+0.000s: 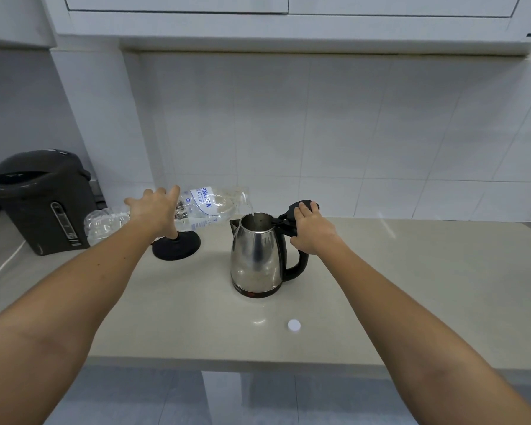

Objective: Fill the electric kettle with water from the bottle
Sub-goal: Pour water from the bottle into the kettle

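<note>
A steel electric kettle (pixel 256 256) with a black handle stands on the beige counter (pixel 181 317), off its base. Its black lid (pixel 302 207) is swung open. My right hand (pixel 311 230) grips the top of the handle, fingers resting on the lid. My left hand (pixel 157 210) holds a clear plastic water bottle (pixel 203 207) tipped nearly level, mouth to the right over the kettle's opening. A thin stream of water (pixel 251 208) falls from the mouth into the kettle.
The kettle's round black base (pixel 178 245) lies left of the kettle, under the bottle. A dark grey hot-water dispenser (pixel 42 200) stands at the far left with a white cord (pixel 0 268). A white bottle cap (pixel 294 325) lies near the counter's front edge.
</note>
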